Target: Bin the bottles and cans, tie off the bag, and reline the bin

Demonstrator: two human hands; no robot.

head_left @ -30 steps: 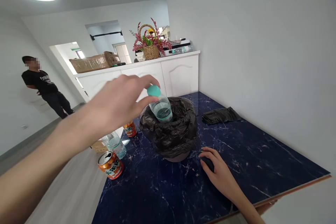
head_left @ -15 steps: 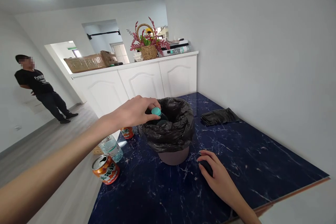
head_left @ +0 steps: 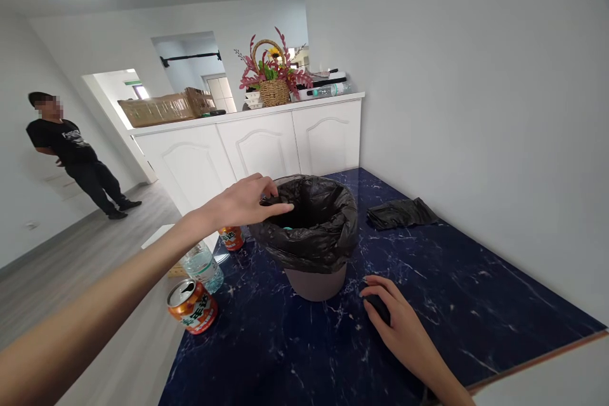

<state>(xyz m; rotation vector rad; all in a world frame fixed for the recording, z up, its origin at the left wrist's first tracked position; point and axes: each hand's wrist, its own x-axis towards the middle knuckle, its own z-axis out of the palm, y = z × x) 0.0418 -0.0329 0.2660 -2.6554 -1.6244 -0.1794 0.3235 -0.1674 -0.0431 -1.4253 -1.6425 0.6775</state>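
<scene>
tabletop (head_left: 457, 279) in veined blue, lined bin (head_left: 309, 250), white cabinets (head_left: 259, 152)

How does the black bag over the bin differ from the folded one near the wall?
The draped bag is spread open over the bin; the folded bag lies flat on the table. The left hand is over the draped bag's edge; neither hand touches the folded bag. Both are black and creased.

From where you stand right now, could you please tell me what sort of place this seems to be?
Probably a room in a home, though a small office is possible: a flower basket stands on a white panelled cabinet, with wood-look flooring alongside.
</scene>
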